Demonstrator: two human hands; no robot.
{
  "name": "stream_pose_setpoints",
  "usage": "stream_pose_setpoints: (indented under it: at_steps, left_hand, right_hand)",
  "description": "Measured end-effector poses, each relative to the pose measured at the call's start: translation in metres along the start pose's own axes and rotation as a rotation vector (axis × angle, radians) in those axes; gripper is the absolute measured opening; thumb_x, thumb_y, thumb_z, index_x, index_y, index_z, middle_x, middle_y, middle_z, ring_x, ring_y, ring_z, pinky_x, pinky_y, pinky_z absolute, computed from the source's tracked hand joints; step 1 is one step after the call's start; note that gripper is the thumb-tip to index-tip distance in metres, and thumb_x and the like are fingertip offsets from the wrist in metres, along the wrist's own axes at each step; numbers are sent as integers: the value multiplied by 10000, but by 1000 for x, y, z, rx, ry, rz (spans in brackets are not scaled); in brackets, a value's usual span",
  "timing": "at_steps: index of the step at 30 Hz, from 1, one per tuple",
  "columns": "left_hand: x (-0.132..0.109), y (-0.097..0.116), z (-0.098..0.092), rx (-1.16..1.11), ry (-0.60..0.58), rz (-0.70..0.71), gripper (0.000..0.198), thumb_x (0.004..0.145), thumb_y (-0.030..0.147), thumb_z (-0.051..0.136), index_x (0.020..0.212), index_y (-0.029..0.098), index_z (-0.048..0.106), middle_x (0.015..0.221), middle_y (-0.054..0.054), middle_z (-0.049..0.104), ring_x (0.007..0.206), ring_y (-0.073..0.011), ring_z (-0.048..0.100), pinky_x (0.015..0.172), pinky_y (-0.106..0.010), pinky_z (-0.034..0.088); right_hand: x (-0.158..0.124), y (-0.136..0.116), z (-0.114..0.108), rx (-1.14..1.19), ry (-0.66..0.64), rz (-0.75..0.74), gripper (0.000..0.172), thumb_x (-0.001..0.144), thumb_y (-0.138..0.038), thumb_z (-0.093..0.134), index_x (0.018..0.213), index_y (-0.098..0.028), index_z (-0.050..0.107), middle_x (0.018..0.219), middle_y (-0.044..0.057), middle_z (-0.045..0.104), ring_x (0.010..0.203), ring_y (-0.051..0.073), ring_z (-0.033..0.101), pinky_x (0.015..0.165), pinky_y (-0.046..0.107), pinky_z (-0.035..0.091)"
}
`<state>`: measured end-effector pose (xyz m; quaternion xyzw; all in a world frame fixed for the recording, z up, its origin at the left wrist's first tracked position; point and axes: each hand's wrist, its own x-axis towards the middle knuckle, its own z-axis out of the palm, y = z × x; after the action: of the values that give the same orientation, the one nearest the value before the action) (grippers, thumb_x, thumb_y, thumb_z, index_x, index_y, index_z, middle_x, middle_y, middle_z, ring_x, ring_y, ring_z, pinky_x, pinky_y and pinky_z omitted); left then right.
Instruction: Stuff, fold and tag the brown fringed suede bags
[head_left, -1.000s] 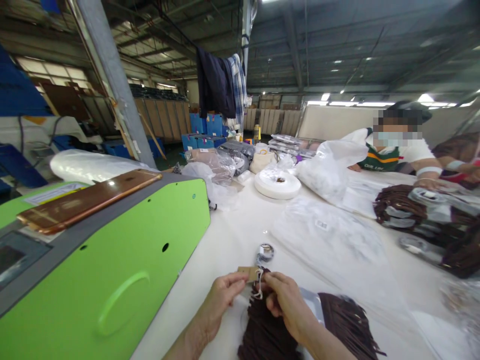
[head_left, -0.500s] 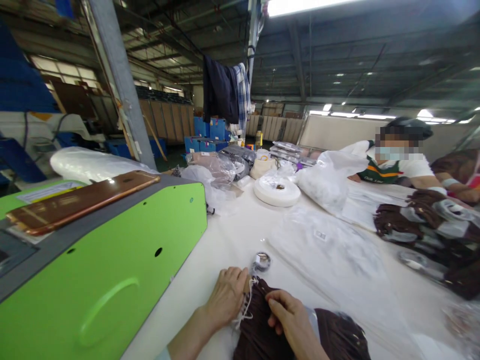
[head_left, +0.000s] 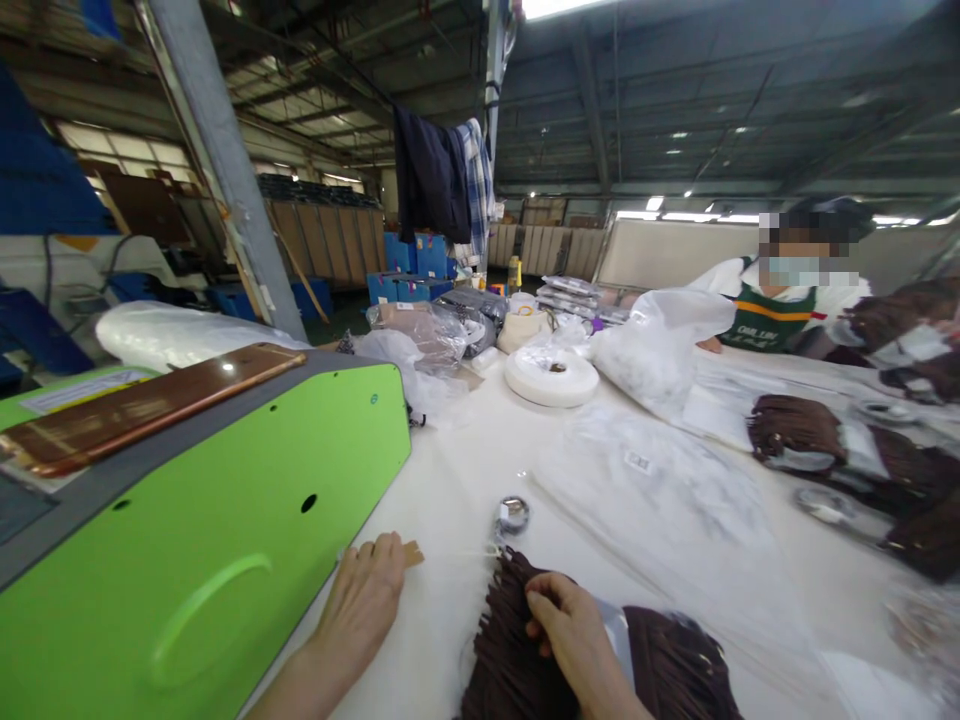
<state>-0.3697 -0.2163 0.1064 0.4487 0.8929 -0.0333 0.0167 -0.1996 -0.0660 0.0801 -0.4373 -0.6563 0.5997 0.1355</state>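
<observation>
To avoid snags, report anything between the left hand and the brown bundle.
Only the pale string, running from the tag in the left hand to the brown bundle; nothing visible blocks the way.

The left hand [head_left: 364,590] is now well out to the left, near the green machine [head_left: 225,530], taking the cardboard tag [head_left: 413,553] away from the dark brown cord bundle [head_left: 510,640], and the tag's white string [head_left: 461,553], earlier bunched and looped, stretches nearly straight between them. The right hand [head_left: 570,620], up at the string a second ago, now pinches at the cords below the bundle's top. Across the table, the co-worker [head_left: 776,310] sits more upright, and a brown wrapped bundle [head_left: 904,315] shows higher up beside them, off the pile.
</observation>
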Motion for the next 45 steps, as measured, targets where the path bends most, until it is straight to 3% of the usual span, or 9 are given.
stream_pose_setpoints:
  at_steps: [3,9,16,21,32,35,37,41,45]
  left_hand:
    - [-5,22,-36,-247,-138,56,483,835,-17,188,1169,116,510,1001,-117,595,880,-199,595,811,-335,455]
    - [-2,53,-87,-577,-447,690,244,663,365,670,851,211,646,890,-20,665,827,-191,603,738,-229,456]
    - [71,81,-28,-485,-262,81,250,869,298,427,849,133,613,826,-83,649,820,-208,608,710,-303,430]
    - [97,100,7,-503,-268,-143,380,891,483,442,913,131,585,893,-53,629,832,-171,602,780,-370,471]
    - [122,101,0,-553,-526,-46,269,857,384,565,928,124,580,848,-16,608,688,-121,589,605,-272,514]
    - [127,105,-4,-500,-558,30,218,859,330,572,924,123,585,871,-21,610,725,-128,595,638,-287,521]
    - [128,109,-6,-458,-529,81,209,851,322,583,919,124,591,903,-26,612,785,-151,601,692,-319,521]
    - [119,114,-6,-449,-398,156,213,851,326,580,950,137,589,971,-43,607,899,-181,588,803,-386,493]
    - [106,117,2,-534,-296,164,193,860,315,563,933,138,583,910,-31,607,859,-170,586,809,-391,478]
  right_hand:
    - [-4,-9,-8,39,-7,-20,241,616,-366,515,720,-163,593,499,-8,580,462,121,527,462,229,403]
    - [-14,-22,-57,49,110,-79,423,640,-519,537,846,-155,600,545,-1,612,506,139,523,528,260,406]
    - [-30,6,-91,-339,178,-288,342,792,-468,428,828,-188,621,784,61,656,754,212,607,709,341,459]
    - [-35,15,-74,-724,70,-437,438,806,-335,508,1225,-215,537,1321,100,504,1205,279,441,984,453,340]
    - [-28,-14,-21,-1223,114,-713,223,753,14,476,787,-174,591,731,57,657,662,193,617,577,279,369]
    - [-38,-15,25,-1007,-209,-810,53,753,-198,611,797,-196,581,683,15,672,570,165,611,473,248,327]
    - [-40,-18,38,-887,-302,-822,190,749,-367,640,868,-226,597,643,-13,668,531,163,597,478,245,345]
    - [-30,-20,-13,-773,44,-613,147,853,-243,508,959,-223,608,965,44,669,908,204,597,804,327,399]
    - [-9,-11,-72,-911,42,-345,247,904,-269,427,1021,-167,619,994,115,657,973,259,572,844,403,377]
